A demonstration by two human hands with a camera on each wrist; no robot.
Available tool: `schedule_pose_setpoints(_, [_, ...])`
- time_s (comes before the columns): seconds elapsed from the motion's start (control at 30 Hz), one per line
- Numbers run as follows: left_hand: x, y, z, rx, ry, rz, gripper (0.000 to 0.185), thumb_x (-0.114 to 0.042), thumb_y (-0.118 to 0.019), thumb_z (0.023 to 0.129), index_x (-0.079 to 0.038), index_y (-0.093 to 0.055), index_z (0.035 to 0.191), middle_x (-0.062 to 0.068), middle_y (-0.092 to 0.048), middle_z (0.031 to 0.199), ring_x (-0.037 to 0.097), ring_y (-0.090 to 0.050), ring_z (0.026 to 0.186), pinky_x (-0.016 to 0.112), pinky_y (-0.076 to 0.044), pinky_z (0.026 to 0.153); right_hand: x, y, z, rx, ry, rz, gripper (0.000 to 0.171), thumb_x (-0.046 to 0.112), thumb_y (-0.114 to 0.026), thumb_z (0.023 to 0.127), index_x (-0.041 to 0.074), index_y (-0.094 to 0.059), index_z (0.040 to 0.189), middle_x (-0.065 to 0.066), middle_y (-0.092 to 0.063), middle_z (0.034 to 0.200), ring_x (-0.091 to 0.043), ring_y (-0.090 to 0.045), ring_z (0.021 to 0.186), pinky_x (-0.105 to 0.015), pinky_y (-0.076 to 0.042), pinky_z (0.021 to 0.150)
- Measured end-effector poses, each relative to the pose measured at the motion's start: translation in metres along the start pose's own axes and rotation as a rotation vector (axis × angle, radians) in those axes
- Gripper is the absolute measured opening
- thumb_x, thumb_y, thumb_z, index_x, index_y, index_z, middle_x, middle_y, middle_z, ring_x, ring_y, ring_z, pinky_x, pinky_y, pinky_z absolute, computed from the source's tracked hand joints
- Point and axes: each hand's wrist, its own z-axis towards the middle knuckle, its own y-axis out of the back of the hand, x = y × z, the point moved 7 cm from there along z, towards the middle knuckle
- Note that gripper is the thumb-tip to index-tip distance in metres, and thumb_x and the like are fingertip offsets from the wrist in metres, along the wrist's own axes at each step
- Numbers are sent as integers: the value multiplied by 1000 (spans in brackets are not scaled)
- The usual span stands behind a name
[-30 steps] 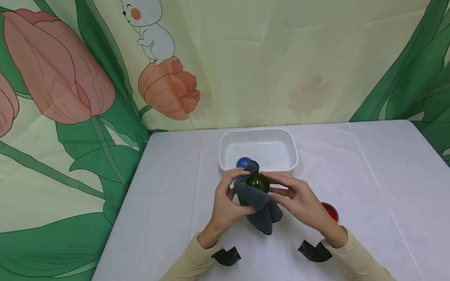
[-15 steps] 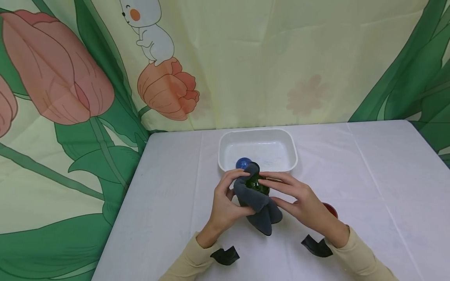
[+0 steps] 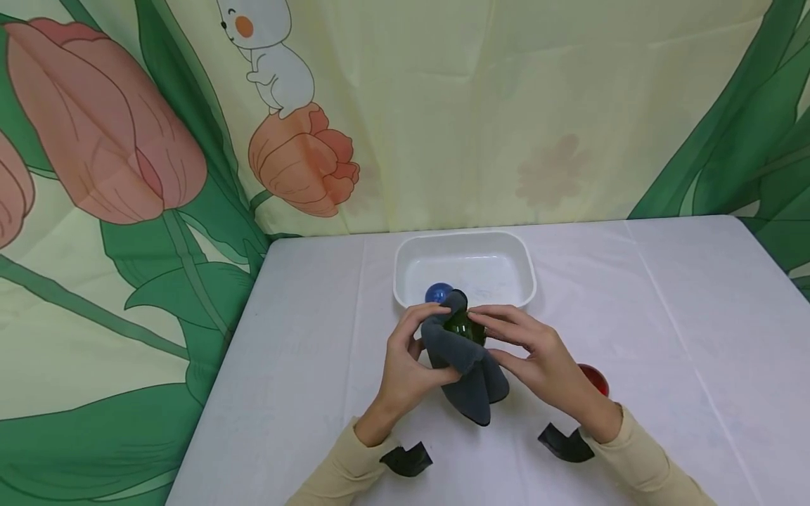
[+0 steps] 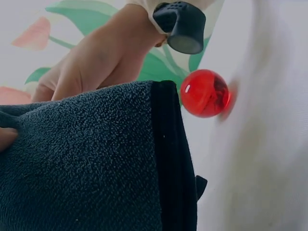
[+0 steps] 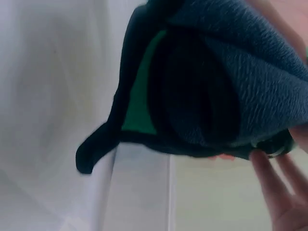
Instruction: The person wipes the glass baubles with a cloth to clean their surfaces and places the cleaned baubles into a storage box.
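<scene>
On the table: three balls, one cloth.

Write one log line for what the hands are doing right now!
left hand: grips grey cloth | right hand: holds green ball against cloth | blue ball: in white tub | red ball: on table

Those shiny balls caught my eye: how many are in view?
3. A glossy blue ball lies in the white plastic tub, a dark green ball sits in the grey cloth between both hands, and a red ball rests on the table. The cloth may hide others.

Dark grey cloth fills foreground beside red ball.
</scene>
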Motion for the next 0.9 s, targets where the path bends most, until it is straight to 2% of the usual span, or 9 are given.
schedule_pose_setpoints(0.13, [1,0,0,-1,3,-7,69,12,-81,65,-5,-58,128,15,-52,132,24,-52,122,35,-57,92,-10,-2,0,1,-128,166,59,-17,-70,80,-1,-58,135,-18,-60,129,-5,-62,115,-25,-56,89])
schedule_pose_setpoints(0.23, [1,1,0,-3,4,-12,69,11,-81,65,-5,-58,128,14,-52,132,24,-52,122,34,-57,91,-15,-3,0,12,-206,252,55,-12,-69,84,-2,-57,136,-22,-59,130,-6,-63,113,-26,-56,89])
schedule_pose_setpoints(0.37, [2,2,0,-15,-8,-21,69,12,-81,65,-4,-58,128,15,-53,131,24,-53,121,35,-57,92,-16,-5,1,34,-235,243,54,-8,-70,86,0,-56,137,-19,-59,132,-5,-62,114,-25,-55,92])
schedule_pose_setpoints(0.5, [1,3,1,-19,-22,-19,69,12,-82,64,-3,-59,127,16,-54,130,26,-54,121,37,-57,92,-11,-2,2,43,-174,143,58,-11,-71,83,4,-57,138,-12,-58,134,-5,-59,119,-23,-52,95])
schedule_pose_setpoints(0.73, [-1,2,1,-4,-19,-14,68,13,-81,65,-2,-59,127,17,-54,131,24,-54,121,37,-58,91,4,3,4,59,44,-110,70,-14,-81,69,10,-64,133,-10,-58,137,-10,-54,129,-14,-46,100])
schedule_pose_setpoints(0.8, [0,2,1,-6,-20,-14,68,13,-81,65,-2,-59,127,18,-54,130,24,-55,121,37,-58,90,6,2,3,62,93,-141,73,-16,-82,66,9,-65,131,-12,-59,136,-13,-55,128,-14,-47,98])
schedule_pose_setpoints(0.9, [0,1,0,-11,-12,-15,67,13,-81,66,-2,-59,128,17,-55,130,23,-55,121,36,-58,90,8,2,3,62,117,-156,74,-17,-82,65,9,-64,132,-12,-59,135,-14,-57,126,-14,-48,97])
